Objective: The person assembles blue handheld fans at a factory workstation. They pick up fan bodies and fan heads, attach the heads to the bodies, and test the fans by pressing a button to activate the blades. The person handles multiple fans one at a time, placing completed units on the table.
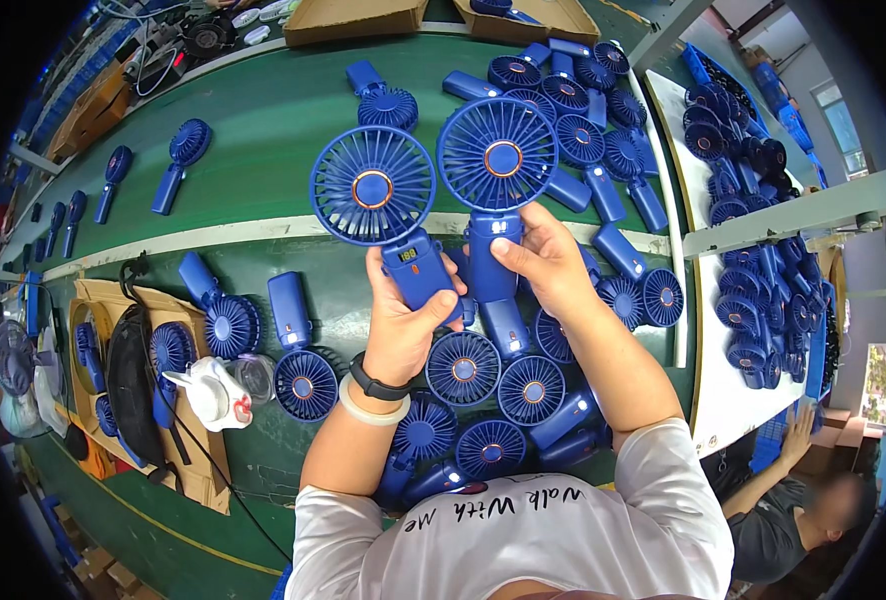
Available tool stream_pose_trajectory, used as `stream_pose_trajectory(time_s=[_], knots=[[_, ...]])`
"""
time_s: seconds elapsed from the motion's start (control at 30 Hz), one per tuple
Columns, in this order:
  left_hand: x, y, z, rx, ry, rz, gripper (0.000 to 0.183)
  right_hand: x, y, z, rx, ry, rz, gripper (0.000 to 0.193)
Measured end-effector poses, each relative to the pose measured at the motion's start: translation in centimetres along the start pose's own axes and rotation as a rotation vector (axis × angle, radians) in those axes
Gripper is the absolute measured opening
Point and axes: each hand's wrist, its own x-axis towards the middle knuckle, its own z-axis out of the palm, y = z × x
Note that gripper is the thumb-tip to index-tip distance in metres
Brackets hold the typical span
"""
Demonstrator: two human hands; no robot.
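The left hand [408, 320] clamps the handle of blue handheld fan 1 [373, 190] between thumb and curled fingers. The right hand [553, 262] pinches the upper handle of blue handheld fan 2 [503, 160], thumb in front and fingers behind. Both units are located above the table, side by side, with grilles facing up toward the camera. The long axis of fan 1 slants from its handle, nearest the person, toward the table's far left corner; a small display glows on the handle. The long axis of fan 2 runs almost straight toward the far edge, head outermost. The green table [263, 120] is crossed by a white strip [253, 230]. Loose fans [580, 140] crowd its far right corner; further fans [463, 368] lie along the near edge. A cardboard tray [203, 440] carrying a black pouch [131, 375] sits toward the left edge. Open cardboard boxes [353, 22] stand at the far edge. Past the right edge are a fan-loaded white side table [718, 410] and a co-worker [778, 525].
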Motion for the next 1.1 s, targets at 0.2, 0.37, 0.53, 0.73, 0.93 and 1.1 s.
stream_pose_trajectory(time_s=[0.2, 0.37, 0.53, 0.73, 0.93, 1.1], knots=[[-0.1, 0.1, -0.8, 0.065, 0.01, -0.131, 0.036, 0.1, 0.4, -0.5, -0.032, 0.05, -0.004, 0.043], [-0.2, -0.5, -0.4, -0.011, 0.075, -0.028, 0.047, -0.1, 0.7, 0.0, -0.022, 0.032, -0.036, 0.04], [-0.3, 0.5, 0.4, -0.119, -0.106, -0.145, 0.075, -0.6, -0.2, 0.3, -0.543, -0.107, -0.23, 0.049], [-0.6, 0.4, -1.0, -0.355, -0.335, -0.231, 0.084, 3.6, -3.3, -7.2, -1.312, 0.127, -0.057, 0.046], [-0.6, 0.1, -1.0, -0.434, -0.461, -0.2, 0.087, 4.1, 0.8, -14.0, -1.762, 0.19, 0.26, 0.057], [-0.9, 0.4, -0.9, -0.408, -0.452, -0.161, 0.09, 3.0, -0.8, -12.1, -1.576, 0.205, 0.169, 0.071]])
